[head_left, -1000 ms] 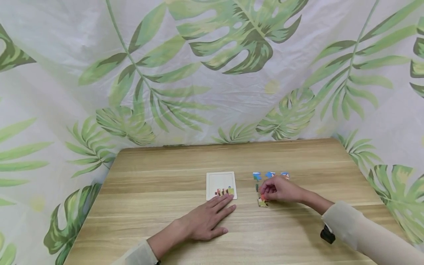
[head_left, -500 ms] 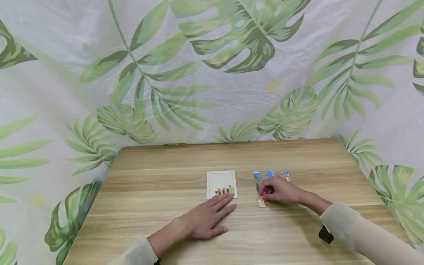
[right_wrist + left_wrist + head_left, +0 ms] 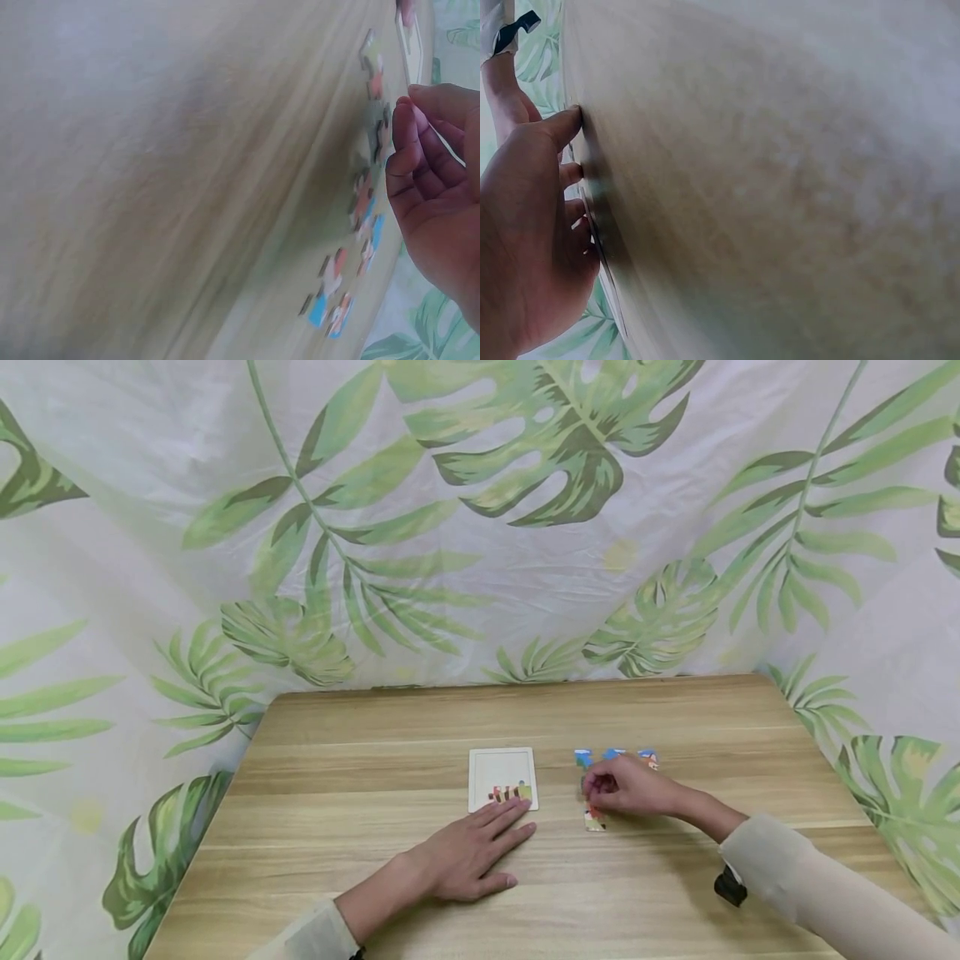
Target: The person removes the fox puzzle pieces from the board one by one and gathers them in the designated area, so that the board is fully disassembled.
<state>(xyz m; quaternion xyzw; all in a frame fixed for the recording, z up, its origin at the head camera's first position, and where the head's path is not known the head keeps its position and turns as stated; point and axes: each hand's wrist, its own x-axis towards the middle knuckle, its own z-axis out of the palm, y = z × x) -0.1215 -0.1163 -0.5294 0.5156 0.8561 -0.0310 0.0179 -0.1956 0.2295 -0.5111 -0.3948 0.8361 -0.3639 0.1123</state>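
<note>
My left hand (image 3: 474, 853) lies flat with fingers extended, fingertips over the near edge of a white puzzle tray (image 3: 497, 767). Several joined puzzle pieces (image 3: 512, 792), striped and yellow-green, sit in the tray's lower right part. My right hand (image 3: 633, 787) is lowered over loose pieces to the right of the tray, fingers curled. Its thumb and index fingertips meet in the right wrist view, where the hand (image 3: 442, 176) appears close over the pieces; I cannot tell whether they pinch one. A red and yellow-green puzzle piece (image 3: 595, 822) lies just below these fingers.
Blue-topped puzzle pieces, including a left one (image 3: 583, 757) and a right one (image 3: 649, 755), lie in a row behind the right hand. More loose pieces (image 3: 330, 281) show in the right wrist view. Leaf-print cloth (image 3: 420, 568) hangs behind the wooden table (image 3: 360, 760).
My right hand has shifted slightly left and away from me, off the red and yellow-green piece and over the dark green one. The left hand has stayed in place.
</note>
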